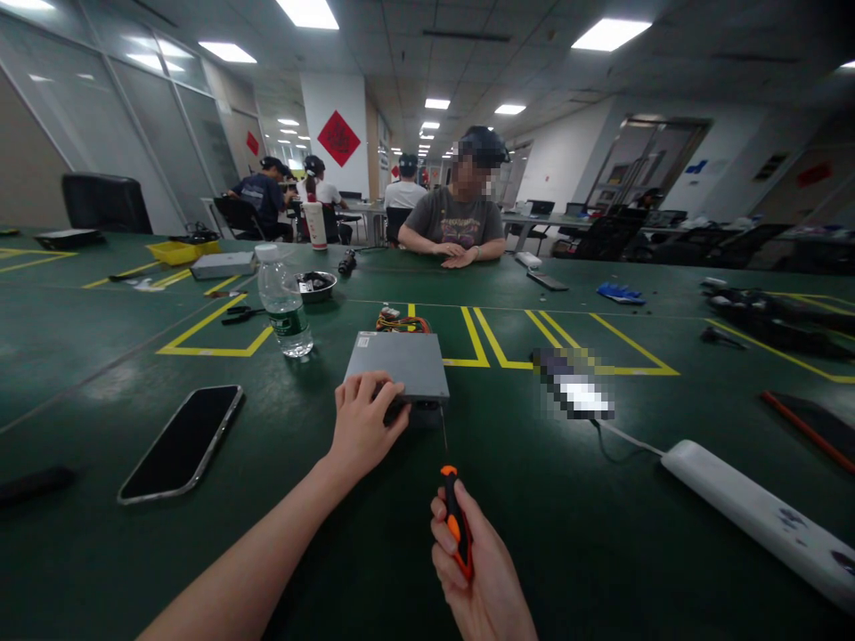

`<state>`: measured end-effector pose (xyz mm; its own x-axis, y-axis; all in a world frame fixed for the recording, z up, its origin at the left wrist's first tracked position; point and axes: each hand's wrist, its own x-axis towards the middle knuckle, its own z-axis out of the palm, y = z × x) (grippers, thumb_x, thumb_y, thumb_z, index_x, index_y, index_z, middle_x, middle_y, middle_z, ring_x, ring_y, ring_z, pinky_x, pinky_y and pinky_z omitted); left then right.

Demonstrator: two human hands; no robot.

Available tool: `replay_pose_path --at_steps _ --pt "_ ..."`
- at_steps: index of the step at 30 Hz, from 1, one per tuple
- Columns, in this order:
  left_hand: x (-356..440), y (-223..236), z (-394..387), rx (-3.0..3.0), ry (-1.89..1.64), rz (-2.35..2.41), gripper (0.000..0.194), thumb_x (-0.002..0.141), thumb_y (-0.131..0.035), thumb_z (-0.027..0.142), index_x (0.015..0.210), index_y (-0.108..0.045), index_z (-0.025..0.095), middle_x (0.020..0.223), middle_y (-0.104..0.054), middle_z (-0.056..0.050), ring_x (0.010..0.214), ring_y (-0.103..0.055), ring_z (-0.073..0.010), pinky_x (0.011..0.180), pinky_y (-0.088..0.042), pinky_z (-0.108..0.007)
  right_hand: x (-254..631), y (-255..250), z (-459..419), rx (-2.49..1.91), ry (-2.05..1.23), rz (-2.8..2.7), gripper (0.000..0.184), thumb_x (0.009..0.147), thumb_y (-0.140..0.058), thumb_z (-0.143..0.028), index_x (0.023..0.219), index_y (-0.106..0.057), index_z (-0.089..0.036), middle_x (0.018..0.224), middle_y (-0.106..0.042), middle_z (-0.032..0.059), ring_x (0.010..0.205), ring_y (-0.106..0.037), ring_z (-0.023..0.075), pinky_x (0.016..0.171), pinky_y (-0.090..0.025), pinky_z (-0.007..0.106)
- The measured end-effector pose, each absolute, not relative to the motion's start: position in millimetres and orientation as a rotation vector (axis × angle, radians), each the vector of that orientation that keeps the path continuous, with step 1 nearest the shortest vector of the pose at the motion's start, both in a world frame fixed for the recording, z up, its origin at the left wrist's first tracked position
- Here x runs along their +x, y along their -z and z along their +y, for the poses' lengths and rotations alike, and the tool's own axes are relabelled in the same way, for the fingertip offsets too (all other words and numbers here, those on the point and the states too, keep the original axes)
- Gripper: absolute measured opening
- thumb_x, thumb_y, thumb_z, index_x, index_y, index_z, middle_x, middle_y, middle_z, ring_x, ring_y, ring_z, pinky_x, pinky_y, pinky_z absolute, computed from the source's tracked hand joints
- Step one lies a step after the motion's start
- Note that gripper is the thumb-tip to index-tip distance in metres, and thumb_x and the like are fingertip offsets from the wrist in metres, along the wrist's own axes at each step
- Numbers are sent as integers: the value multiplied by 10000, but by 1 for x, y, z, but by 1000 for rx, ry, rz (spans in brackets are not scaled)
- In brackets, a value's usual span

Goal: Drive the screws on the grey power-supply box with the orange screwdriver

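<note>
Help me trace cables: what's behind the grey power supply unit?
Behind the power supply unit lies a bundle of multicoloured wires. It hides their near part, so whether they attach to it can't be seen.

"How does the wearer look?"

"I see a long, bare left forearm [264, 545] tapering to a slim wrist [332, 470], then a bare left hand [362, 418] with slender fingers [370, 383]."

"And opposite?"

"I get a bare right hand [477, 552], its thumb [471, 509] smooth and tapered."
</note>
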<state>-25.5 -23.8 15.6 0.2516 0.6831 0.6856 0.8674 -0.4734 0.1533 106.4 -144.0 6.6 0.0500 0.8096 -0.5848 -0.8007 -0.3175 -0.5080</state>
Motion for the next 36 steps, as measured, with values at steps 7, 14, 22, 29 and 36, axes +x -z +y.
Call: replay_pose_path --at_steps 7,14,22,29,36 --pt "-25 -17 -24 -2278 1039 -1454 186 793 -567 311 959 -596 233 1052 -571 -65 976 -450 -254 814 -341 -396 111 8 -152 -992 -1497 -387 407 559 -717 -165 936 -565 -183 756 -578 -4 567 -540 120 453 -417 211" --pt "-25 -16 -24 -2282 1044 -1449 190 790 -569 306 963 -599 234 1056 -571 -69 977 -446 -253 813 -339 -404 121 -6 -159 -1064 -1518 -469 578 564 -807 -332 1080 -599 -176 917 -634 48 815 -606 189 738 -474 300" --pt "-25 -17 -25 -2277 1017 -1450 189 789 -570 312 959 -597 231 1056 -561 -68 978 -436 -257 809 -340 -397 110 7 -168 -1088 -1217 -542 442 725 -670 -493 1029 -567 -189 1079 -606 119 905 -599 238 591 -480 279" --pt "-25 -18 -24 -2279 1004 -1448 191 797 -561 318 960 -595 226 1047 -561 -69 963 -435 -254 800 -342 -395 99 23 -167 -1228 -678 -1037 289 858 -477 -255 1143 -440 -225 1273 -393 112 964 -598 196 761 -532 324" --pt "-25 -15 -23 -2275 1014 -1434 200 789 -573 323 966 -591 231 1055 -558 -62 971 -435 -254 803 -345 -391 118 23 -166 -1444 9 -1598 238 940 -360 -250 1126 -505 -218 1196 -485 131 818 -657 200 543 -559 266"
